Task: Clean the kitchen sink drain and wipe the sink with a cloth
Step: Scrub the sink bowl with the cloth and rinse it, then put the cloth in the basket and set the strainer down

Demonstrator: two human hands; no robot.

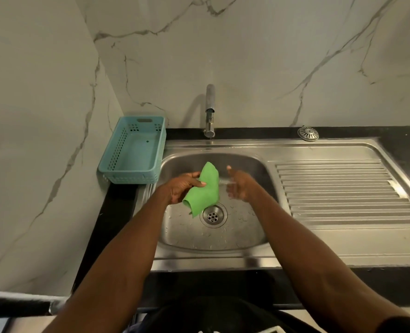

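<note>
- A person's left hand (182,188) grips a green cloth (202,191) above the steel sink (213,239), at the centre of the frame; the cloth hangs folded, its lower corner just above and left of the drain (213,216).
- The right hand (238,186) hovers just right of the cloth, blurred; its fingers look loosely spread and it appears to hold nothing.
- The step in hand looks like readying the cloth for the wipe. Doing it well likely means spreading the cloth flat over the palm, then pressing it in overlapping sweeps from the basin walls down toward the drain, so that loose bits gather at the opening.
- The basin is brushed stainless steel with rounded corners, its floor flecked with droplets and pale specks; the drain is a round flanged fitting with small holes.
- The cloth looks soft, thin and limp, likely microfibre, and should follow the basin's curves easily.
- A ribbed draining board (343,191) fills the right of the frame, beside the basin.
- A perforated metal strainer cap (308,133) rests on the dark counter (403,138), upper right, well apart from the drain.
- A pale blue slotted plastic basket (131,150) sits at left; a chrome tap (210,109) rises before veined marble-look walls.
</note>
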